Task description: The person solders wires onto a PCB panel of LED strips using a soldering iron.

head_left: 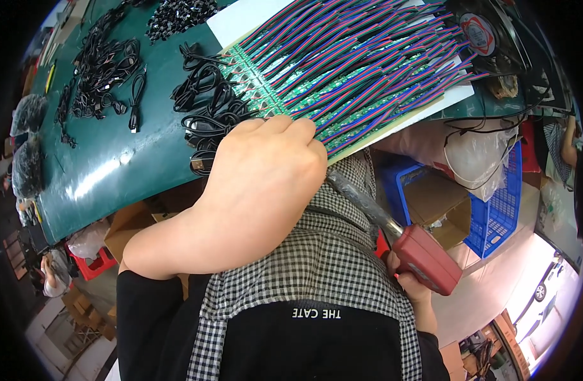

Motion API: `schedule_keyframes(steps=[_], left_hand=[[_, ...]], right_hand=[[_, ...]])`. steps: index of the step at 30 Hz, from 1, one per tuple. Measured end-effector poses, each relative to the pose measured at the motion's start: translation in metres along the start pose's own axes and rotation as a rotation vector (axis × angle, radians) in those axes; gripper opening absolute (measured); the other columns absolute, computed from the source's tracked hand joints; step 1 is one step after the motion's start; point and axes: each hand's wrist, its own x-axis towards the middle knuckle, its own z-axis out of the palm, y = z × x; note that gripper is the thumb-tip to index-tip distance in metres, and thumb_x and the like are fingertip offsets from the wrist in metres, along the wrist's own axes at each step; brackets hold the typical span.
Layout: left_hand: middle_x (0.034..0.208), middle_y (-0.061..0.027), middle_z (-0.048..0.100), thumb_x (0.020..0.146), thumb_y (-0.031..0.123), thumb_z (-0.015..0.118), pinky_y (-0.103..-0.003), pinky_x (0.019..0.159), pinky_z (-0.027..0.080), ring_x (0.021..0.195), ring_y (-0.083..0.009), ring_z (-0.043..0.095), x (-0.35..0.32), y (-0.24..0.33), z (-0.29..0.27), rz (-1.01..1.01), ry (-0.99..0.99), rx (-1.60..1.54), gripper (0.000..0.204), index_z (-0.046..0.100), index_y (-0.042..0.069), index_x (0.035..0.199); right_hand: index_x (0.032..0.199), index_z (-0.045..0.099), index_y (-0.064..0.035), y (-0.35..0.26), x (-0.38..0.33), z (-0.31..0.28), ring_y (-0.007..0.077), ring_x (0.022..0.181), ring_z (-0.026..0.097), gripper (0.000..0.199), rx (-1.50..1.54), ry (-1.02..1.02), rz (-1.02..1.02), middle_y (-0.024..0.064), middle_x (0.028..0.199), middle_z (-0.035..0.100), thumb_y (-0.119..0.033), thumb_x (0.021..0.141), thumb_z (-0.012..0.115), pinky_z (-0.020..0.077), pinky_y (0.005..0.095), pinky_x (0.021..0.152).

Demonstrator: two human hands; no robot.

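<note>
My left hand (272,152) is closed, knuckles up, over the near left corner of a panel of green circuit boards (253,86). Its fingertips are hidden, so what they grip cannot be seen. Bundles of red, blue, green and black wires (361,70) run across the panel. Left of the boards lie coiled black USB cables (205,95), close to my wrist. Low on the right, my right hand (413,286) is wrapped round a dark red, boxy tool (428,259). The tool's metal shaft (367,206), partly covered in clear film, points up toward the panel's near edge.
A green table (107,168) carries more black cables (107,70) at the left and a dark pile of small parts (177,18) at the back. Far right stands a black device with a round label (478,35). Below sits a blue crate (494,222) with a cardboard box (440,203).
</note>
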Motion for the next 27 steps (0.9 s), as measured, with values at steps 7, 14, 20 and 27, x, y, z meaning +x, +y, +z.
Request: schedule_keyframes(steps=[7, 14, 20, 27], left_hand=[[0.073, -0.0078, 0.048, 0.068, 0.006, 0.060, -0.038, 0.063, 0.043, 0.072, -0.0251, 0.053, 0.003, 0.001, -0.004, 0.037, -0.052, 0.046, 0.011, 0.050, 0.004, 0.067], [0.072, -0.0073, 0.049, 0.069, 0.006, 0.061, -0.037, 0.064, 0.043, 0.073, -0.0248, 0.054, 0.003, 0.002, -0.005, 0.030, -0.087, 0.062, 0.010, 0.051, 0.004, 0.067], [0.075, -0.0073, 0.051, 0.071, 0.004, 0.062, -0.037, 0.064, 0.042, 0.072, -0.0253, 0.053, -0.008, -0.003, -0.003, -0.024, -0.028, -0.054, 0.008, 0.055, 0.004, 0.074], [0.076, -0.0079, 0.052, 0.070, 0.000, 0.066, -0.035, 0.064, 0.041, 0.071, -0.0253, 0.052, -0.019, -0.005, 0.014, -0.137, 0.220, -0.345, 0.012, 0.057, 0.003, 0.077]], right_hand=[[0.114, 0.053, 0.0121, -0.005, -0.005, 0.005, 0.0172, 0.071, 0.065, 0.075, 0.005, 0.101, 0.044, 0.0112, 0.083, 0.067, -0.040, 0.068, 0.079, 0.0511, 0.0272, 0.070], [0.111, 0.054, 0.0122, -0.030, 0.011, 0.015, 0.0107, 0.059, 0.058, 0.075, 0.197, 0.092, 0.103, 0.0083, 0.079, 0.066, -0.042, 0.066, 0.080, 0.0467, 0.0225, 0.058], [0.107, 0.057, 0.0112, -0.031, 0.014, 0.017, 0.0082, 0.055, 0.054, 0.070, 0.204, 0.099, 0.059, 0.0047, 0.072, 0.063, -0.042, 0.067, 0.080, 0.0422, 0.0197, 0.052], [0.100, 0.059, 0.0102, -0.037, 0.018, 0.017, 0.0073, 0.054, 0.053, 0.068, 0.240, 0.089, 0.105, 0.0041, 0.068, 0.060, -0.043, 0.065, 0.081, 0.0404, 0.0194, 0.051]])
